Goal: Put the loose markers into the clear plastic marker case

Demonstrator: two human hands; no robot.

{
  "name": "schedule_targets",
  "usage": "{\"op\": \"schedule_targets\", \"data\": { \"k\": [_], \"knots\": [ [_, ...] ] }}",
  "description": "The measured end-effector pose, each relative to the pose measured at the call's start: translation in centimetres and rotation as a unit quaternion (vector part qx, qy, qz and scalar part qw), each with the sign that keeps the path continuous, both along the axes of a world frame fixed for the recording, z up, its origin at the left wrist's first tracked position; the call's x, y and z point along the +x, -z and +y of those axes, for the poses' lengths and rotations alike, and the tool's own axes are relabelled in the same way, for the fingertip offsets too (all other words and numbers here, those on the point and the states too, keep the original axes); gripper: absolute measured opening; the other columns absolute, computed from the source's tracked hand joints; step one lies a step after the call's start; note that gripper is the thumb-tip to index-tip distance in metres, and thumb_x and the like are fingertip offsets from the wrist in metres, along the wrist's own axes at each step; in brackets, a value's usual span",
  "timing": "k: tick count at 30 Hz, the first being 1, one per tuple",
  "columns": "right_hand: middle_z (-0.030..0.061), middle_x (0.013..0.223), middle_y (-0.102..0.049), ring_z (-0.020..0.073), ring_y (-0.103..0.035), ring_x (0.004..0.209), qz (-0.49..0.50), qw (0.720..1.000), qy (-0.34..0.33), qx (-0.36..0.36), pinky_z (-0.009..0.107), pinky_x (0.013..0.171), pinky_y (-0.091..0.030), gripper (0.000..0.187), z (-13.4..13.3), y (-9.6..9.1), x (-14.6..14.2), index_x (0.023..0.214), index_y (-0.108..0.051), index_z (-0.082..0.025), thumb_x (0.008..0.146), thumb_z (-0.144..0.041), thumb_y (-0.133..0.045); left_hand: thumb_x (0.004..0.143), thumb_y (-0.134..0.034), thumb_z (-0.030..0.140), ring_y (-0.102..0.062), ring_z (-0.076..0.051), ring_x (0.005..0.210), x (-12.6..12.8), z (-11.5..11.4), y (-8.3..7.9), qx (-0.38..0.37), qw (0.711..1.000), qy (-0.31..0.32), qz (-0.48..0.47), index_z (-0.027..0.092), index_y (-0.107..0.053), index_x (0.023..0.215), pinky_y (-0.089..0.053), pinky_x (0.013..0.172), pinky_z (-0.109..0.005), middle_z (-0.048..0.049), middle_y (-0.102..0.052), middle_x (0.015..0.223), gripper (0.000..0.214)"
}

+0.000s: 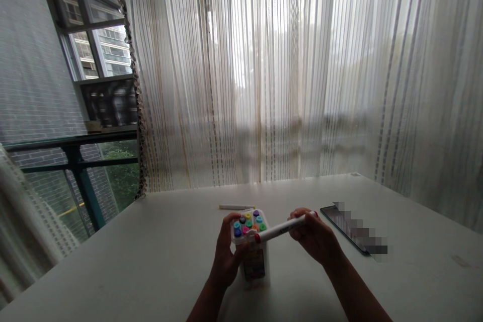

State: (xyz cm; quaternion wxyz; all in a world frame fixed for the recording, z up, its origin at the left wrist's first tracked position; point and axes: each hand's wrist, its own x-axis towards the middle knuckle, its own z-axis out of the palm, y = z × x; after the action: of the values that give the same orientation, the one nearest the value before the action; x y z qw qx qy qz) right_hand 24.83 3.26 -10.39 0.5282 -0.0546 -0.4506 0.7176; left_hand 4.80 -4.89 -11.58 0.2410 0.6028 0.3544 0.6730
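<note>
hand pose: both forearms enter from the lower edge and lean inward, so that the hands converge over the near half of the white table (151,261).

left hand (225,256): grasping the clear marker case (266,261) from its left side. the fingers curl up along the left of the rim and the thumb crosses the near face, just below the opening. wrist is below the hand, forearm slanting up and to the right.

right hand (315,236): grasping a white marker (277,230) by its right-hand half, fingers bent around the barrel, back of the hand partly turned to the viewer. forearm slants up and to the left.

held marker: tilted, left end lower than right; red shows at both ends. the lower red end lies at the near right corner of the case opening; contact with the rim or with the left thumb cannot be told.

case: roughly upright, in front of the person, a dark label on its near face; colored caps (248,224) fill the opening, among them blue, green, pink, purple and yellow. a yellow-ended marker (234,207) lies crosswise on the table, just behind the case. a phone (343,228), partly pixelated, lies right of the right hand, apart from it.
</note>
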Motion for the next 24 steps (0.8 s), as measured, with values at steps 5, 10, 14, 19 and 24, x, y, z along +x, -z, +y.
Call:
{"op": "schedule_targets", "data": {
  "k": [5,10,14,19,24],
  "knots": [
    [0.0006,0.055,-0.051,0.01,-0.039,0.05,-0.001,1.0,-0.003,0.01,0.026,0.047,-0.033,0.016,-0.15,-0.09,-0.04,0.076,-0.068,-0.018,0.07,-0.033,-0.065,0.071,-0.057,0.051,-0.056,-0.025,0.089,0.32,-0.44,-0.42,0.0,1.0,-0.007,-0.003,0.021,-0.043,0.109,-0.044,0.076,-0.035,-0.006,-0.053,0.101,0.05],
    [0.0005,0.055,-0.051,0.0102,-0.04,0.05,-0.005,1.0,-0.002,0.003,0.026,0.047,-0.033,0.018,-0.26,-0.23,-0.04,0.075,-0.068,-0.018,0.067,-0.034,-0.068,0.072,-0.056,0.051,-0.055,-0.026,0.092,0.32,-0.55,-0.53,0.003,1.0,-0.007,0.001,0.021,-0.044,0.11,-0.044,0.077,-0.035,-0.0065,-0.053,0.104,0.05],
    [0.0012,0.057,-0.053,0.0115,-0.043,0.051,-0.004,1.0,0.0,0.004,0.026,0.048,-0.033,0.018,-0.19,-0.33,-0.06,0.077,-0.068,-0.019,0.067,-0.034,-0.068,0.072,-0.055,0.051,-0.055,-0.026,0.092,0.21,-0.48,-0.44,-0.001,1.0,-0.008,0.004,0.021,-0.043,0.111,-0.043,0.078,-0.035,-0.0069,-0.053,0.105,0.05],
    [0.0003,0.056,-0.053,0.0122,-0.048,0.052,-0.006,1.0,-0.006,0.006,0.026,0.049,-0.032,0.02,0.02,-0.29,-0.08,0.079,-0.068,-0.019,0.066,-0.034,-0.069,0.073,-0.055,0.051,-0.053,-0.027,0.097,0.15,-0.41,-0.36,0.002,1.0,-0.011,0.008,0.021,-0.042,0.112,-0.041,0.083,-0.036,-0.0075,-0.053,0.109,0.052],
    [0.0001,0.056,-0.053,0.0118,-0.048,0.052,-0.004,1.0,-0.012,-0.002,0.025,0.049,-0.032,0.022,0.08,-0.15,-0.07,0.078,-0.068,-0.019,0.064,-0.036,-0.07,0.073,-0.056,0.05,-0.055,-0.025,0.093,0.22,-0.39,-0.35,-0.004,1.0,0.008,-0.005,0.021,-0.04,0.114,-0.042,0.08,-0.035,-0.0069,-0.054,0.107,0.053]
  ]
}}
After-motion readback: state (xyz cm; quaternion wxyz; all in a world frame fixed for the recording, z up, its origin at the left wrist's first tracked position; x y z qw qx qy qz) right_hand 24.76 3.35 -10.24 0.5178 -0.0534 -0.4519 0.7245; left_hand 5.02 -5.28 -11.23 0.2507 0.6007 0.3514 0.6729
